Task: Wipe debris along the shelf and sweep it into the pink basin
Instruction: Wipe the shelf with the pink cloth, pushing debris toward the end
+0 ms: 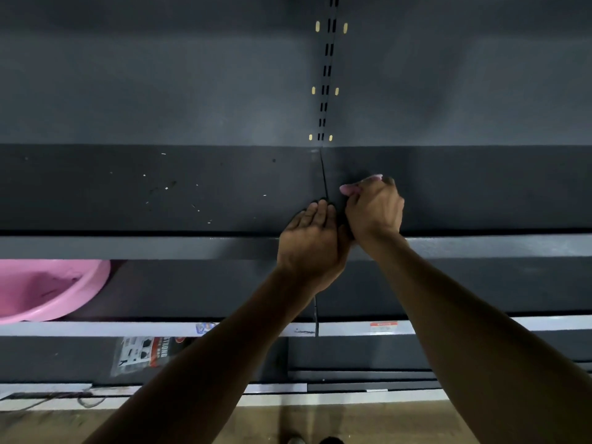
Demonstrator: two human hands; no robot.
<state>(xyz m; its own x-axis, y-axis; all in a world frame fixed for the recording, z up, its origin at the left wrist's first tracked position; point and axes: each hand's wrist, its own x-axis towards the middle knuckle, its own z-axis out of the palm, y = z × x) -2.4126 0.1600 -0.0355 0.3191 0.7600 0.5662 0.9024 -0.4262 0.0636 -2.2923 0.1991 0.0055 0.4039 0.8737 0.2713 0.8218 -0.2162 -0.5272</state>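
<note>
Right hand [373, 208] grips pink cloth [360, 184]; left hand [312, 240] cupped beside it.

Dark grey shelf [192, 187], pale flecked debris [166, 188]; pink basin [48, 290].

Bare shelf [224, 187] leftward — scattered debris [166, 188]

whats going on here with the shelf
A person is cleaning a dark shelf. The right hand grips a pink cloth on the shelf surface, and the left hand is cupped at the front edge beside it. Pale debris specks lie to the left. The pink basin sits one shelf lower, far left.
</note>
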